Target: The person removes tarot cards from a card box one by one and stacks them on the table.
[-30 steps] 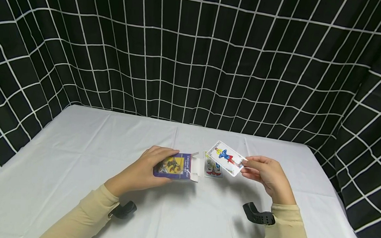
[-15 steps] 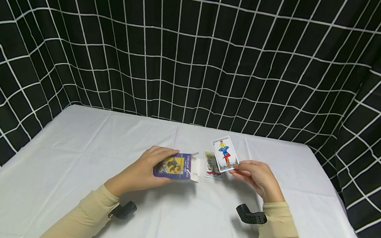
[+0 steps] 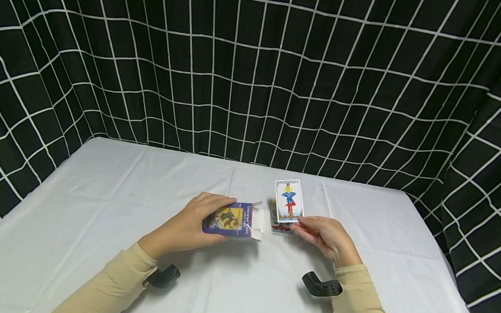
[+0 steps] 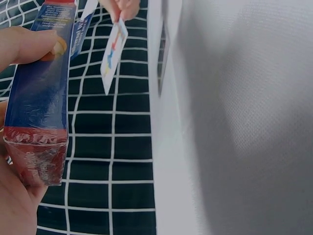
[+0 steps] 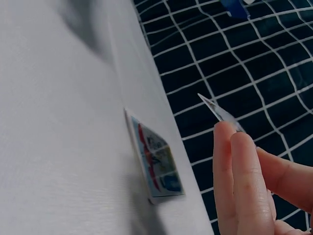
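Note:
A purple and yellow tarot card box (image 3: 227, 218) is gripped by my left hand (image 3: 187, 226), thumb on one edge and fingers on the other. Its flap end stands open toward the right. The left wrist view shows the box's blue side (image 4: 41, 93) under the thumb. My right hand (image 3: 324, 236) pinches a tarot card (image 3: 289, 201) by its lower corner, picture side up, a figure in blue and red. Beneath and partly hidden by it, other tarot cards (image 3: 280, 228) lie on the table; the right wrist view shows this pile (image 5: 159, 164) face up.
A white cloth (image 3: 243, 288) covers the table. Behind and at both sides hangs a black curtain with a white grid (image 3: 254, 81). Black wrist cameras (image 3: 322, 285) stick out from both sleeves over the cloth.
My right hand has moved left with the card, which has turned from slanted to nearly upright in the head view, over the pile. The left hand and box stay almost still.

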A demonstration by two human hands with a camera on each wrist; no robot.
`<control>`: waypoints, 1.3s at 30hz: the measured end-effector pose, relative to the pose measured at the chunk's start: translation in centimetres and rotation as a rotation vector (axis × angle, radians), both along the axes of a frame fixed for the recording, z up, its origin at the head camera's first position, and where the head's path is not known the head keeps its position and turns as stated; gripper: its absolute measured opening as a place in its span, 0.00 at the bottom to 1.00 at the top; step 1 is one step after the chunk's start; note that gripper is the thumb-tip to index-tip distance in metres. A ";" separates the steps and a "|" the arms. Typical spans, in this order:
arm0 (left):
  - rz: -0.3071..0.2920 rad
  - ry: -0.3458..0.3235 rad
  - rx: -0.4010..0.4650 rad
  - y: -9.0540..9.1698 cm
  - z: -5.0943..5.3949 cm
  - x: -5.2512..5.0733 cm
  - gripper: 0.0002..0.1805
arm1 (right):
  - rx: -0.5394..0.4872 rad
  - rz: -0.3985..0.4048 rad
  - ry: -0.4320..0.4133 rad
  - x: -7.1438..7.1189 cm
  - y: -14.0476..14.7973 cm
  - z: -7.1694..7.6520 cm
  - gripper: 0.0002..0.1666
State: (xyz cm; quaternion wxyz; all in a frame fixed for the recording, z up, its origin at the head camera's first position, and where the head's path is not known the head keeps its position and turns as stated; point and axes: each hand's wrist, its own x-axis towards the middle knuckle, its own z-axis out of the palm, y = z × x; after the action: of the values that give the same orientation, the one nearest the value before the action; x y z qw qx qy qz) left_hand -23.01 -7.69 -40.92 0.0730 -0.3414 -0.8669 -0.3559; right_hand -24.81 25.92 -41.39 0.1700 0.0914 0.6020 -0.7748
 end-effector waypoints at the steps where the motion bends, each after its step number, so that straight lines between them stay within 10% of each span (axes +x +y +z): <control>1: 0.001 -0.001 0.000 0.0 0.0 0.0 0.41 | -0.008 0.001 -0.003 0.0 0.0 -0.1 0.05; 39: 0.001 -0.021 -0.008 0.1 -0.1 0.1 0.42 | 0.109 0.067 -0.075 -0.6 0.2 -2.6 0.04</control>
State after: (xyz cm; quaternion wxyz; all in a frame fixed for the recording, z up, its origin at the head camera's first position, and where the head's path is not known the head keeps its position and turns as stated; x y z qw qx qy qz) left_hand -22.94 -7.56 -41.02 0.0630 -0.3374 -0.8692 -0.3560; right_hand -25.42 26.11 -44.02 0.2132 0.1094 0.6392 -0.7308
